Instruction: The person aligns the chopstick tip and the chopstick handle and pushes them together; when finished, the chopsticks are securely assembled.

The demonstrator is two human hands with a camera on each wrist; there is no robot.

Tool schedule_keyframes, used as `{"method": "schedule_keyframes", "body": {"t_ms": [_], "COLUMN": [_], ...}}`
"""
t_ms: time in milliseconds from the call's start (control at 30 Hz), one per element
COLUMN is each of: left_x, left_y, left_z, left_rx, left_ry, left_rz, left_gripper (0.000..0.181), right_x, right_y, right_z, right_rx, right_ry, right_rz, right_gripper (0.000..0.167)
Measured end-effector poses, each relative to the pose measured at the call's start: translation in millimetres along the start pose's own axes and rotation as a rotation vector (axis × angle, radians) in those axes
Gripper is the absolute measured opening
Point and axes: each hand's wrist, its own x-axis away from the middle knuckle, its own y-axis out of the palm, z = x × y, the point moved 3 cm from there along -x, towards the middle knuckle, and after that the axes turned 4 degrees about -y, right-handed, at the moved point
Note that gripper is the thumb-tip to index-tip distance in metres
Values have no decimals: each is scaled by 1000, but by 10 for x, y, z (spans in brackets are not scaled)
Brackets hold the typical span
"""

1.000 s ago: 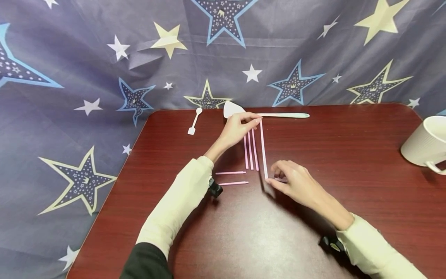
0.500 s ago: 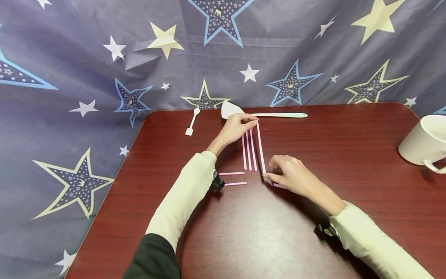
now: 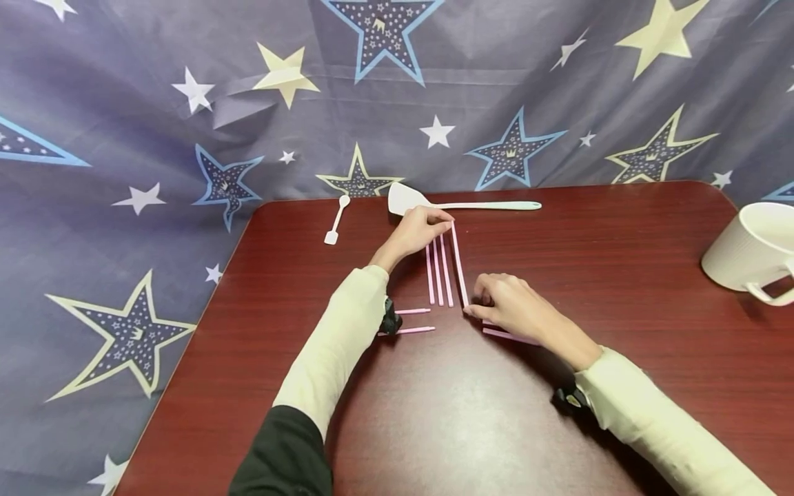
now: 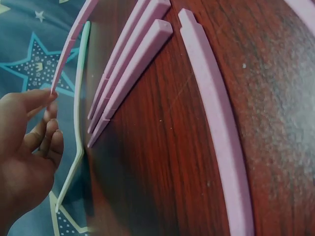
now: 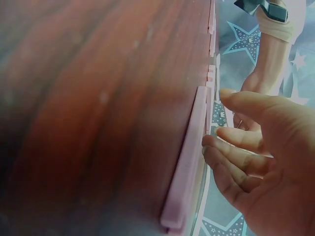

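A long pink stick (image 3: 460, 267) slants between both hands. My left hand (image 3: 414, 231) pinches its far end between thumb and fingertips; the left wrist view also shows this pinch on the stick (image 4: 68, 50). At the near end, my right hand (image 3: 517, 310) holds the stick between thumb and curled fingers. Left of it, several pink sticks (image 3: 439, 275) lie side by side, pointing away. Two more pink sticks (image 3: 414, 331) lie crosswise, partly behind the left wrist's camera. Under the right hand lie other pink sticks (image 3: 510, 336), partly covered.
A white spatula (image 3: 406, 200) with a pale green handle lies along the table's back edge, behind the left hand. A small white spoon (image 3: 338, 219) lies to its left. At the far right stands a white mug (image 3: 744, 251). A starry curtain (image 3: 347, 103) hangs behind the table (image 3: 620, 255).
Both hands keep hold of the stick, which has shifted slightly relative to the row and come closer to it. More of the sticks beneath the right hand shows. The whole view has drifted a little.
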Motion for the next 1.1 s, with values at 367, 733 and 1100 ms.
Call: {"method": "schedule_keyframes", "body": {"t_ms": [367, 733, 1100], "left_x": [-64, -120, -133], "left_y": [62, 74, 93], "left_z": [-100, -109, -128], "left_rx": [-49, -112, -126], "left_ry": [-27, -48, -70], "left_rz": [-30, -54, -61], "left_gripper": [24, 24, 24], "right_x": [-57, -94, -126], "right_y": [37, 71, 85], "right_z": [17, 49, 55], "right_rx": [33, 65, 91], "right_ry": [-21, -23, -17], "right_rz": [-5, -13, -18], "right_gripper": [25, 27, 29]}}
